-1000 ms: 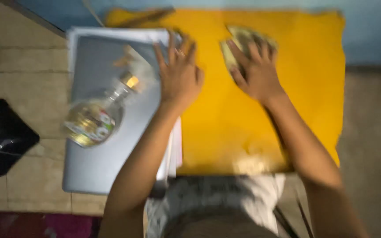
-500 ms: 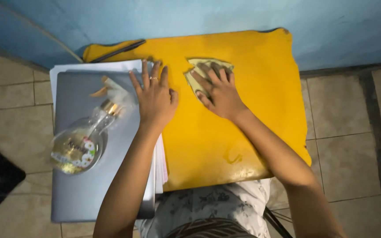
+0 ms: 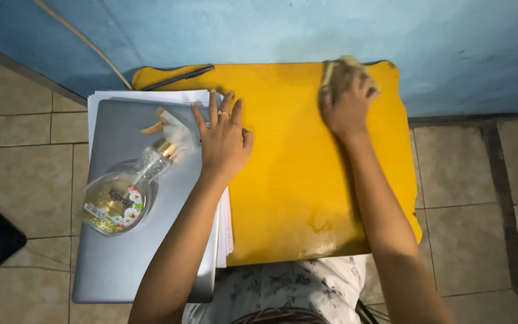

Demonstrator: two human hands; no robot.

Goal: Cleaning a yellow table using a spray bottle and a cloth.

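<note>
My right hand (image 3: 348, 99) lies flat on a cloth (image 3: 338, 67) at the far right corner of the yellow table (image 3: 283, 180). The fingers are spread over the cloth and pressing it down, not curled round it. This part is blurred, so I see only a pale edge of cloth past the fingertips and cannot tell how it is folded.

My left hand (image 3: 224, 141) is open too, palm down, with a ring on one finger. It rests on the right edge of a grey laptop (image 3: 121, 252) and the stack of white paper (image 3: 226, 222) under it, thumb reaching onto the bare yellow top. Laptop and paper cover the left part of the table and hang over its left and near edges.

A clear spray bottle (image 3: 121, 198) lies on its side on the laptop lid, left of my left hand. Its round body points near-left and its gold collar and pale trigger point toward my fingers, close by.

A dark pen (image 3: 178, 77) lies along the far left edge of the table, against the blue wall (image 3: 271, 30). Beige tile floor (image 3: 475, 180) lies to either side.
</note>
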